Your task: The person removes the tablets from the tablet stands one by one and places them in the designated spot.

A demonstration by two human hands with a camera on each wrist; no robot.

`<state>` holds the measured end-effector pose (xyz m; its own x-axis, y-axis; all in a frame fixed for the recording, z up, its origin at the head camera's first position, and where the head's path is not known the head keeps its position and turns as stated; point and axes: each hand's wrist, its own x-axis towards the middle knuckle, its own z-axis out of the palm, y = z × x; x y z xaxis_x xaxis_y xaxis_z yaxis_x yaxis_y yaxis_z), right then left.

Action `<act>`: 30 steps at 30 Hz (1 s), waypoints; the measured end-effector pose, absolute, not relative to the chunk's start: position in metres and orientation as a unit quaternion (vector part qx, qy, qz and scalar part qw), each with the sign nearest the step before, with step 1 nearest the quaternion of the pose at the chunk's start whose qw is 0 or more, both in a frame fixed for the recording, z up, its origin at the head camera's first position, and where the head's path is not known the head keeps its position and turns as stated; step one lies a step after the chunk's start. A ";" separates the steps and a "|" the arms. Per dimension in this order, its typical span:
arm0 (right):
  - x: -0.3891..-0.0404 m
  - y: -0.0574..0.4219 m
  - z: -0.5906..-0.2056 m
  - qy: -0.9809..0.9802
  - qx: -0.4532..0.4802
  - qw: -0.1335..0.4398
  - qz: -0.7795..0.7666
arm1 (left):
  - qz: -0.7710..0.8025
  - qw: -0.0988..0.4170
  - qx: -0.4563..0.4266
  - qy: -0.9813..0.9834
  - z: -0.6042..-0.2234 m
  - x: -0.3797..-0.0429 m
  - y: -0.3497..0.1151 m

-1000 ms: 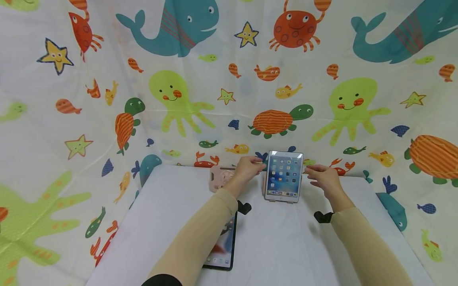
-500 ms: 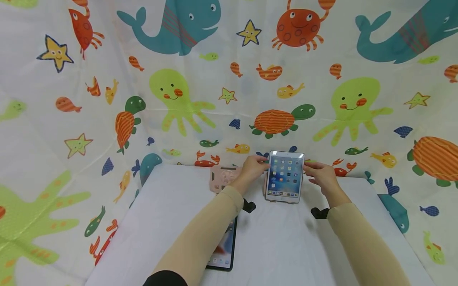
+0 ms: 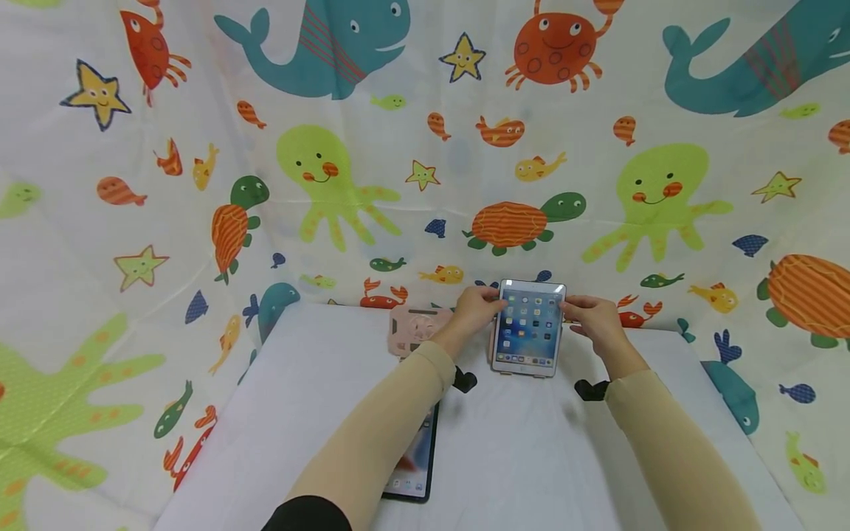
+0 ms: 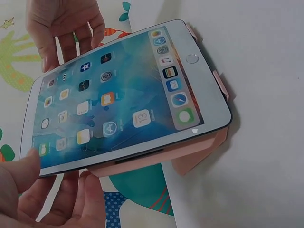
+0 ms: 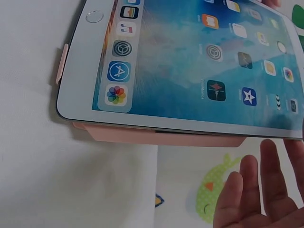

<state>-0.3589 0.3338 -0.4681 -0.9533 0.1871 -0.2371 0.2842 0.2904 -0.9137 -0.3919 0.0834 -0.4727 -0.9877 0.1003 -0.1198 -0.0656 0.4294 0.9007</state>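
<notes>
A white tablet (image 3: 529, 328) with its screen lit leans back on a pink stand (image 4: 199, 152); small pink lips catch its lower edge. My left hand (image 3: 473, 311) pinches the upper part of its left side, thumb on the front and fingers behind, as the left wrist view shows. At the opposite side my right hand (image 3: 593, 318) holds the upper edge, its thumb at the rim. In the right wrist view, the fingers of the right hand (image 5: 275, 199) reach up behind the tablet. Most of the stand is hidden behind the tablet.
A pink case-like piece (image 3: 413, 332) lies left of the tablet, partly behind the left hand. Nearer, a larger black-edged tablet (image 3: 415, 472) lies flat, partly covered by the left forearm. A patterned cloth (image 3: 425, 147) hangs directly behind the white table (image 3: 319, 376).
Both hands have closed in from either side of the tablet and now grip its upper edges. The tablet itself stays in about the same place.
</notes>
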 end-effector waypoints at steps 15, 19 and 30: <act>-0.355 0.334 -0.467 0.795 0.149 0.034 -0.588 | 0.557 0.073 0.008 0.828 -0.471 -0.393 0.083; -0.354 0.336 -0.468 0.793 0.144 0.034 -0.592 | 0.559 0.071 0.014 0.826 -0.471 -0.393 0.083; -0.353 0.340 -0.470 0.770 0.130 0.022 -0.624 | 0.566 0.075 0.010 0.821 -0.468 -0.391 0.082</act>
